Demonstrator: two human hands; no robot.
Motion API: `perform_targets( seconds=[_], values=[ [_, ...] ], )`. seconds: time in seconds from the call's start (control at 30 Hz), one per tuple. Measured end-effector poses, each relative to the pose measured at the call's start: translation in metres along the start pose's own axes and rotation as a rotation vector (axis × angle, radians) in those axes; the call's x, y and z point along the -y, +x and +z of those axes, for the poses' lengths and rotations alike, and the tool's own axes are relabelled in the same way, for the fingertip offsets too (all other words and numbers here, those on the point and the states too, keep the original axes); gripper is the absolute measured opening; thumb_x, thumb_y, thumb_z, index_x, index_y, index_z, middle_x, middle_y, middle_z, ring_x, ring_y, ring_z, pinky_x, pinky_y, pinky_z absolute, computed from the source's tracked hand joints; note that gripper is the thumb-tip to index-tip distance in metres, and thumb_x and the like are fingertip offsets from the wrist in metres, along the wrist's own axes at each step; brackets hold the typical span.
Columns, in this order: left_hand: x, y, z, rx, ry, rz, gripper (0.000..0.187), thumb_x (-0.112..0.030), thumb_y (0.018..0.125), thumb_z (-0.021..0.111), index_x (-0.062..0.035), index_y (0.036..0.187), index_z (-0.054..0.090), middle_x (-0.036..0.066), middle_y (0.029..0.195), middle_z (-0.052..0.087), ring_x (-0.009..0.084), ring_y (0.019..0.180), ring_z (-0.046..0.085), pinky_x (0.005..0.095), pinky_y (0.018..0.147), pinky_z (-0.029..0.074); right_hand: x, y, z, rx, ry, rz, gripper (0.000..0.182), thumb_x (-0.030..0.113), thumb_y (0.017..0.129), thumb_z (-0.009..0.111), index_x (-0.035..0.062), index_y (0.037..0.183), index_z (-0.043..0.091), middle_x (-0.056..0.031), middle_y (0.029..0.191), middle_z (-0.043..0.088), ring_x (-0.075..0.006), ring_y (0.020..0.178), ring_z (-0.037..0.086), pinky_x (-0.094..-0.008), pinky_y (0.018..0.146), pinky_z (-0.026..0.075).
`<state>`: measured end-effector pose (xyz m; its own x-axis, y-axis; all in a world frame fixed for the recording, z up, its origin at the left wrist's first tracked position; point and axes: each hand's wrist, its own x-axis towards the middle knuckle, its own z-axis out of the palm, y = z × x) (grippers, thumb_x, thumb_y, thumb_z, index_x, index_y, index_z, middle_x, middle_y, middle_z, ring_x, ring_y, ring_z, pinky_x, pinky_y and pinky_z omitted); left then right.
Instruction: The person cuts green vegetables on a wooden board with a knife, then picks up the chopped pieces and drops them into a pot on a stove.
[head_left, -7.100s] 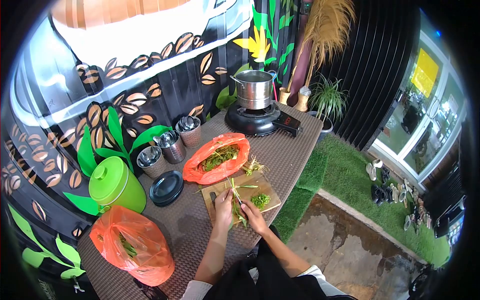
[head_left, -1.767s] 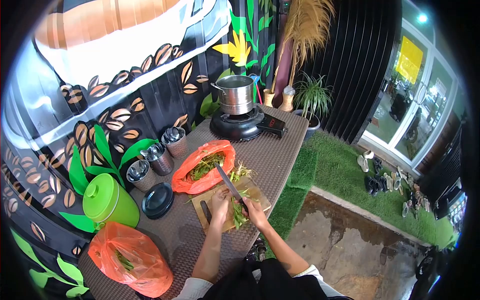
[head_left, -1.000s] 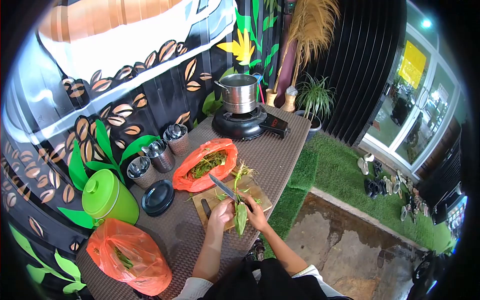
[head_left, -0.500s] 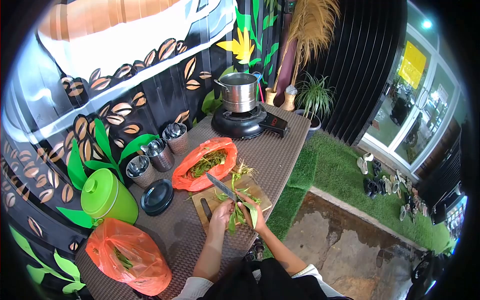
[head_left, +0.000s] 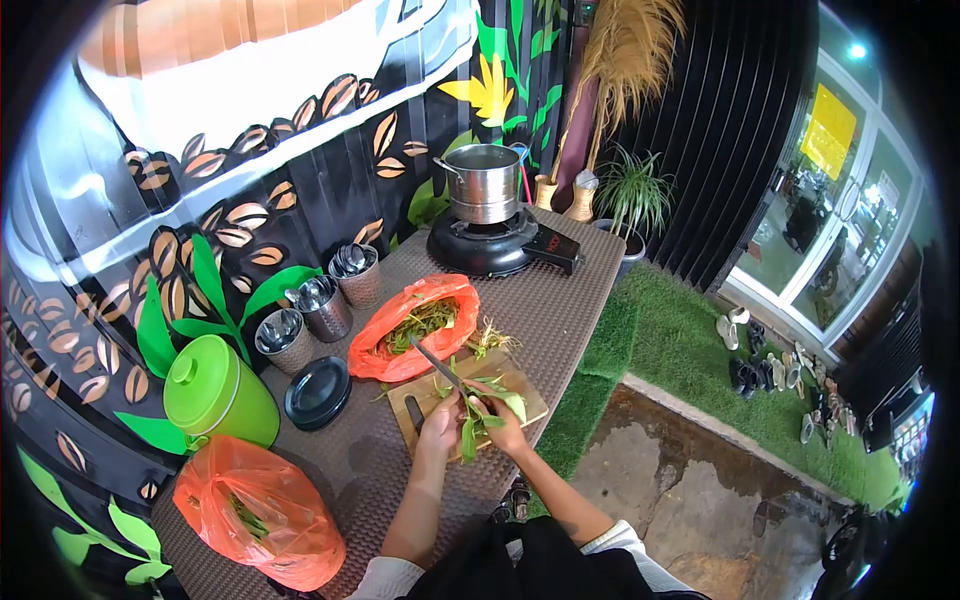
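Head view: brown woven table (head_left: 570, 300), cutting board (head_left: 520, 385) at near edge. Your left hand (head_left: 441, 426) pinches green stems (head_left: 478, 412) over board; right hand (head_left: 508, 432) grips knife (head_left: 437, 362). Blade crosses close to left fingers; slip on loose leaves could nick them.

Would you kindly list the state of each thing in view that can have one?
left hand: closed on the greens
right hand: gripping the knife
knife: blade raised, pointing away
greens: held over the cutting board
far orange bag: open, greens inside
near orange bag: holds greens
steel pot: uncovered, on the stove
green container: lid on
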<state>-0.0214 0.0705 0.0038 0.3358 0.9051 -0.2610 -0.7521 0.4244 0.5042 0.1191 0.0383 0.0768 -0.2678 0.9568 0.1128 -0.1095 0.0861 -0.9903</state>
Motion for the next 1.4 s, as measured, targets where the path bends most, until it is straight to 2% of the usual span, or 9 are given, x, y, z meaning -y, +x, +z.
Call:
perform_targets(
  seconds=[0.3, 0.43, 0.57, 0.63, 0.7, 0.77, 0.9, 1.03, 1.4],
  values=[
    [-0.01, -0.01, 0.01, -0.121, -0.053, 0.084, 0.013, -0.025, 0.093, 0.052, -0.0158, 0.102, 0.056, -0.003, 0.087, 0.058, 0.0113, 0.071, 0.051, 0.0224, 0.061, 0.042, -0.007, 0.01, 0.02, -0.117, -0.212, -0.142, 0.029, 0.01, 0.093, 0.052, 0.0045, 0.121, 0.053, -0.0088, 0.109, 0.057, -0.0141, 0.094, 0.056, -0.0273, 0.083, 0.046],
    [-0.022, -0.014, 0.011, -0.055, -0.242, 0.183, 0.015, -0.024, 0.09, 0.058, -0.0132, 0.101, 0.056, -0.001, 0.086, 0.058, 0.0135, 0.075, 0.053, 0.0232, 0.064, 0.043, -0.035, 0.03, 0.006, -0.277, -0.407, -0.257, 0.031, 0.013, 0.092, 0.055, 0.0043, 0.121, 0.053, -0.006, 0.091, 0.06, -0.0103, 0.086, 0.055, -0.0254, 0.075, 0.045],
    [-0.031, -0.028, 0.02, -0.121, -0.266, 0.254, 0.018, -0.021, 0.088, 0.062, -0.0095, 0.099, 0.055, 0.002, 0.088, 0.056, 0.0161, 0.082, 0.056, 0.0286, 0.073, 0.047, -0.031, 0.047, -0.003, -0.283, -0.193, -0.141, 0.017, 0.012, 0.088, 0.054, 0.0017, 0.1, 0.061, -0.0067, 0.081, 0.062, -0.0146, 0.07, 0.056, -0.0306, 0.064, 0.046],
    [-0.034, -0.029, 0.02, -0.158, -0.229, 0.347, 0.018, -0.019, 0.089, 0.061, -0.008, 0.101, 0.054, 0.003, 0.092, 0.055, 0.018, 0.083, 0.056, 0.0306, 0.075, 0.049, -0.024, 0.057, -0.011, -0.108, -0.053, 0.395, 0.024, 0.021, 0.092, 0.047, 0.0007, 0.095, 0.061, -0.004, 0.073, 0.058, -0.0121, 0.062, 0.052, -0.0284, 0.054, 0.042],
    [-0.036, -0.029, 0.021, -0.183, -0.209, 0.386, 0.019, -0.018, 0.089, 0.06, -0.0074, 0.102, 0.052, 0.004, 0.093, 0.055, 0.0187, 0.084, 0.057, 0.0318, 0.075, 0.049, -0.039, 0.07, -0.016, -0.133, -0.142, 0.245, 0.034, 0.029, 0.092, 0.044, 0.0004, 0.087, 0.062, -0.0023, 0.064, 0.054, -0.0122, 0.055, 0.049, -0.0267, 0.046, 0.037],
    [-0.036, -0.028, 0.023, -0.207, -0.188, 0.418, 0.019, -0.017, 0.09, 0.06, -0.0068, 0.104, 0.051, 0.006, 0.094, 0.055, 0.0193, 0.085, 0.057, 0.0329, 0.075, 0.05, -0.017, 0.069, -0.035, 0.072, -0.217, 0.559, 0.036, 0.031, 0.089, 0.048, -0.0004, 0.082, 0.063, -0.0028, 0.058, 0.051, -0.0146, 0.053, 0.049, -0.0279, 0.045, 0.036],
    [-0.035, -0.027, 0.03, -0.283, -0.052, 0.501, 0.019, -0.018, 0.09, 0.059, -0.0059, 0.101, 0.049, 0.008, 0.093, 0.054, 0.0195, 0.085, 0.057, 0.0357, 0.077, 0.051, -0.036, 0.053, -0.048, -0.287, -0.485, 0.138, 0.041, 0.037, 0.088, 0.05, -0.002, 0.084, 0.063, -0.0038, 0.056, 0.052, -0.0131, 0.053, 0.052, -0.028, 0.051, 0.04],
    [-0.031, -0.026, 0.038, -0.318, 0.103, 0.633, 0.018, -0.016, 0.091, 0.058, -0.0046, 0.099, 0.047, 0.008, 0.093, 0.054, 0.0178, 0.084, 0.056, 0.0358, 0.074, 0.053, -0.009, 0.029, -0.051, -0.55, -0.264, 0.051, 0.032, 0.027, 0.093, 0.049, 0.0003, 0.082, 0.061, -0.0014, 0.058, 0.051, -0.0073, 0.052, 0.048, -0.0253, 0.047, 0.038],
    [-0.014, -0.018, 0.075, -0.406, 0.405, 0.829, 0.024, -0.012, 0.088, 0.061, -0.0008, 0.106, 0.049, 0.004, 0.085, 0.057, 0.0103, 0.075, 0.055, 0.026, 0.063, 0.048, 0.018, -0.022, -0.008, -0.07, -0.294, -0.114, 0.031, 0.021, 0.092, 0.053, 0.0021, 0.116, 0.057, -0.0033, 0.076, 0.057, -0.0103, 0.071, 0.053, -0.025, 0.069, 0.045]
  ],
)
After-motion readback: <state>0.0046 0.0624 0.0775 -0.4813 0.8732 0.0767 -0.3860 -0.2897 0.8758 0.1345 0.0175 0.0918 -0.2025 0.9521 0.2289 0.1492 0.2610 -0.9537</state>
